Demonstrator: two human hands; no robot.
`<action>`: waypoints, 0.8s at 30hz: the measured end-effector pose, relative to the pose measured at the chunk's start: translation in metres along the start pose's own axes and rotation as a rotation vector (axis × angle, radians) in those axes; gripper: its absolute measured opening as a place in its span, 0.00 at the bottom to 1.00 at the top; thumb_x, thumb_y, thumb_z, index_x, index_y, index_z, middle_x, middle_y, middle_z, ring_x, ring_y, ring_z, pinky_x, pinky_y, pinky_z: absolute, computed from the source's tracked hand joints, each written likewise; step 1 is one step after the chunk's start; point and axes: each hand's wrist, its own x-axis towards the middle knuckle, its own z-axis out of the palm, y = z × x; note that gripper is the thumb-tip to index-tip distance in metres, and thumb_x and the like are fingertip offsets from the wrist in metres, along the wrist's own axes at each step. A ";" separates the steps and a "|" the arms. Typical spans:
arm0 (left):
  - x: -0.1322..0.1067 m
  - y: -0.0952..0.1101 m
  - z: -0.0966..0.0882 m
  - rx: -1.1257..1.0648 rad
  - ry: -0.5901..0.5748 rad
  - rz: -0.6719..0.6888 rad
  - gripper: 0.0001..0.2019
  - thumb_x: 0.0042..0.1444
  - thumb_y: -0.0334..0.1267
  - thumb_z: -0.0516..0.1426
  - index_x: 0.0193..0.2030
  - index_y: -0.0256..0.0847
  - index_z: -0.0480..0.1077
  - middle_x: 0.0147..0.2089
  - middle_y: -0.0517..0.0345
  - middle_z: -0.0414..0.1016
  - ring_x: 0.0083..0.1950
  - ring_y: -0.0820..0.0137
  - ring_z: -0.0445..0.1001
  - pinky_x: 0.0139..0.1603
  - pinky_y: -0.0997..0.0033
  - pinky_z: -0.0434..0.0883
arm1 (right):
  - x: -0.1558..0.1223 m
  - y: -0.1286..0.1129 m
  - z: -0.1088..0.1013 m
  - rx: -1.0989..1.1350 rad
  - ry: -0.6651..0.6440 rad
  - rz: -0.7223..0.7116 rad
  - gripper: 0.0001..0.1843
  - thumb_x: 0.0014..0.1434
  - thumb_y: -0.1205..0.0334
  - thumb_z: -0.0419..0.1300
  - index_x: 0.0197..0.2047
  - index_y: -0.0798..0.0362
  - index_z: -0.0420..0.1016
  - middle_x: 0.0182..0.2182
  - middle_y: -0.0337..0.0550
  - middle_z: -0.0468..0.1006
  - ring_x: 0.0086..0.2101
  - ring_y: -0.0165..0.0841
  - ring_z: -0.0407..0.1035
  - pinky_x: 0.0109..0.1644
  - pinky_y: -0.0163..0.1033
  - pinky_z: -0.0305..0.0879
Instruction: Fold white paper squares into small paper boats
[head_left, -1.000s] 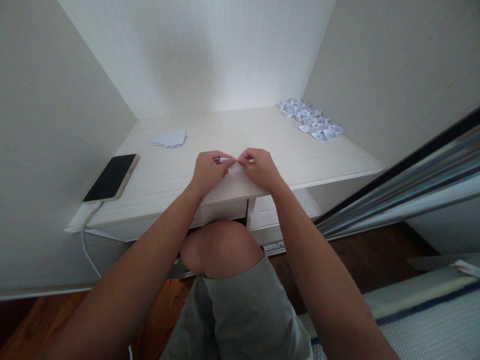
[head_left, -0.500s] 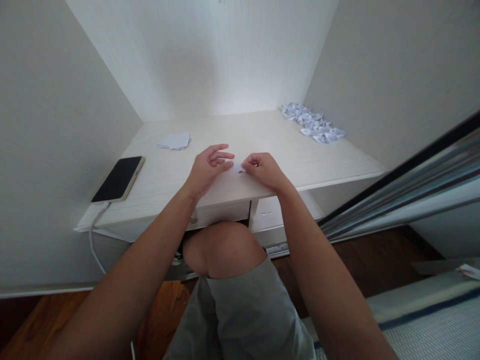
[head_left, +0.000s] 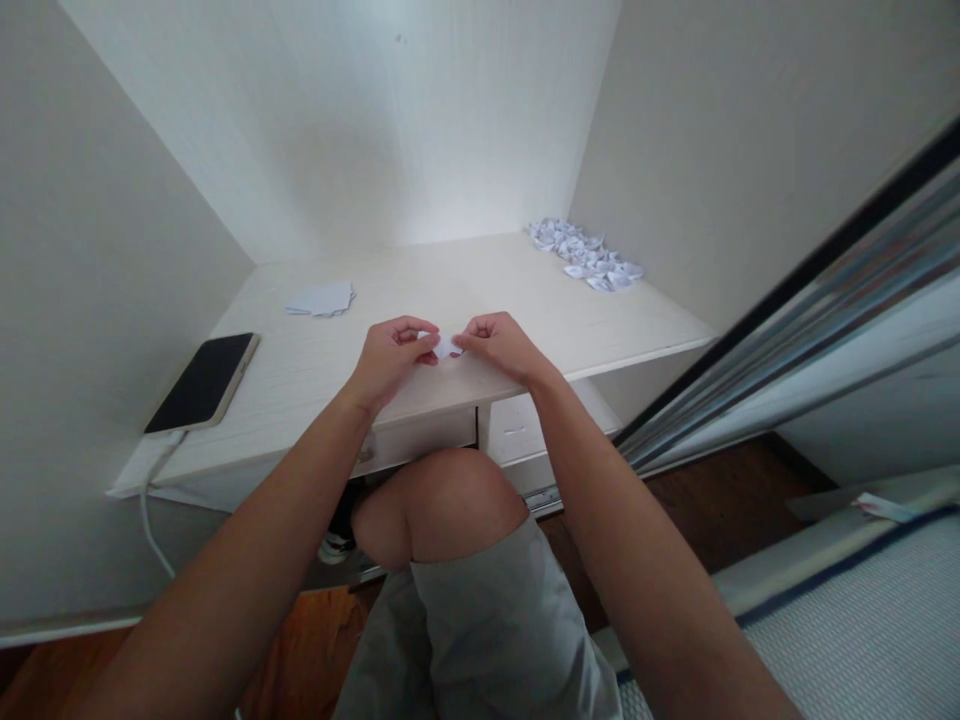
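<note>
A small folded piece of white paper point(head_left: 448, 346) is pinched between my two hands just above the front part of the white desk point(head_left: 525, 310). My left hand point(head_left: 390, 355) grips its left side with curled fingers. My right hand point(head_left: 496, 343) grips its right side, fingers closed. Both forearms reach in from the bottom of the view over my raised knee.
A pile of several folded white paper pieces point(head_left: 583, 252) lies at the desk's back right. A small stack of flat paper sheets point(head_left: 321, 298) sits at the back left. A black phone point(head_left: 202, 381) with a white cable lies at the left edge. Drawers sit under the desk.
My left hand opened its fingers half a second ago and has closed again on the paper. Both hands hold it a little higher, and the view has shifted left.
</note>
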 end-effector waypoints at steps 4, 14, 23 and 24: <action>0.003 -0.001 0.000 -0.068 0.025 -0.009 0.11 0.41 0.37 0.71 0.32 0.37 0.79 0.26 0.61 0.77 0.24 0.74 0.74 0.29 0.71 0.75 | 0.006 0.005 0.000 0.005 0.073 0.000 0.12 0.59 0.55 0.66 0.29 0.54 0.79 0.29 0.40 0.81 0.33 0.30 0.68 0.43 0.37 0.62; 0.013 -0.002 0.006 -0.022 0.120 -0.154 0.07 0.60 0.34 0.67 0.41 0.33 0.77 0.38 0.55 0.80 0.37 0.70 0.79 0.40 0.67 0.79 | 0.005 -0.015 0.006 0.027 -0.107 0.108 0.23 0.47 0.68 0.78 0.47 0.57 0.84 0.31 0.39 0.85 0.34 0.31 0.76 0.44 0.36 0.68; 0.023 -0.002 0.002 0.010 0.019 -0.214 0.15 0.60 0.39 0.70 0.49 0.33 0.76 0.40 0.53 0.80 0.37 0.68 0.79 0.39 0.65 0.80 | 0.010 -0.017 0.018 0.121 0.016 0.129 0.10 0.55 0.67 0.74 0.43 0.55 0.86 0.36 0.43 0.87 0.39 0.32 0.78 0.50 0.38 0.70; 0.023 -0.002 0.003 -0.018 0.009 -0.186 0.16 0.55 0.37 0.72 0.46 0.34 0.75 0.33 0.59 0.77 0.32 0.70 0.77 0.34 0.68 0.78 | 0.013 -0.015 0.019 0.129 0.037 0.133 0.09 0.56 0.68 0.73 0.41 0.55 0.85 0.34 0.42 0.87 0.37 0.31 0.77 0.48 0.38 0.70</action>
